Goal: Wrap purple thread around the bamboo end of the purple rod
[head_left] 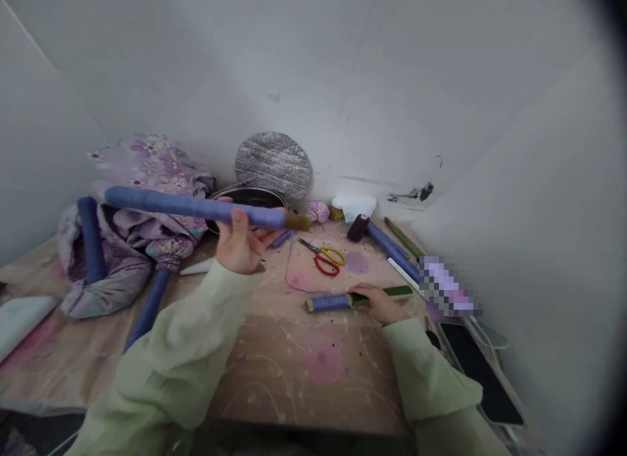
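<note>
On my feed, the left hand [240, 244] is clenched around a long blue wrapped rod [196, 208], near its tan tip, holding it up above the table [274, 377]. Further right, the right hand [379, 304] is closed over a shorter blue-and-green rod [330, 303] resting on the table, its blue end jutting out left of the fingers.
</note>
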{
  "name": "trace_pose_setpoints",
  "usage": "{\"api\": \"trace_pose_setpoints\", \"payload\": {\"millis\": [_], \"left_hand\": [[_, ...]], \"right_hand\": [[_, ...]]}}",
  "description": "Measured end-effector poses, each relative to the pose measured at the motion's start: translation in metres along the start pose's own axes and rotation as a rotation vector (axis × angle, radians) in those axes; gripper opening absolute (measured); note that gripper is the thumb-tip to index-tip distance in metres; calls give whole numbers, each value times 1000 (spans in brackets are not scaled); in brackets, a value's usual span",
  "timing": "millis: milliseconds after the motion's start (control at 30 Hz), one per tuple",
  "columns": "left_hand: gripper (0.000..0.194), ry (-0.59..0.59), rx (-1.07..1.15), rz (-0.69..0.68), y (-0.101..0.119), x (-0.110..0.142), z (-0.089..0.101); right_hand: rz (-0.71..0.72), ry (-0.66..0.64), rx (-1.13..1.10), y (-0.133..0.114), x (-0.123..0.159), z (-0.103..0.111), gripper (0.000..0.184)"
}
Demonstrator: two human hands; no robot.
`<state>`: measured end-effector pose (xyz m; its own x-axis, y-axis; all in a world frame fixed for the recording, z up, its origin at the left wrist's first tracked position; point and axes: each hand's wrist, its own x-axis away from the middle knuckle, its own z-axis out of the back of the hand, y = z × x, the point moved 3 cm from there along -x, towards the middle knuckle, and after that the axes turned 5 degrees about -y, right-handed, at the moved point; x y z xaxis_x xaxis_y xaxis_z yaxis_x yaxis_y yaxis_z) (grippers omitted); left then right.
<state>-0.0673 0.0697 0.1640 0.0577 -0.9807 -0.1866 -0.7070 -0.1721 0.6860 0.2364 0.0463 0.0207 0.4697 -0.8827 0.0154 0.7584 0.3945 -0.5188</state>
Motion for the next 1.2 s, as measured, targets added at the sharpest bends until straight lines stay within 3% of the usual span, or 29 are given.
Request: {"api": "trace_pose_setpoints", "payload": {"millis": [100,200,333,467,533,667,833,967,1100,1200], "left_hand": [[65,-102,-17,-54,-17,15,-28],[74,-141,23,-60,-27,23,-44],[68,-119,41,-30,-39,26,-48],[65,-127,11,-42,-46,24,-44],[62,-113,9,-52,-47,21,-40],[64,-41,-7,-41,-55,11,-32],[66,24,-60,-2,-73,3,-23],[56,23,-138,-26,-83,1,-19],[46,19,-232,-126,-83,-3,-18],[51,60,-268,-145,-80,-8,-17]], "right_hand": [[-21,19,3,-8,-1,10,40],[5,97,-28,-43,-5,36,45],[116,323,-428,-115,-21,68,45],[159,260,-697,-161,-43,63,33],[113,218,-796,-165,-51,53,30],[-20,461,-601,-157,-52,46,31],[-2,515,-281,-163,-51,46,30],[-6,526,-124,-162,-51,45,26],[55,577,25,-157,-46,48,18],[108,610,67,-158,-42,52,16]]}}
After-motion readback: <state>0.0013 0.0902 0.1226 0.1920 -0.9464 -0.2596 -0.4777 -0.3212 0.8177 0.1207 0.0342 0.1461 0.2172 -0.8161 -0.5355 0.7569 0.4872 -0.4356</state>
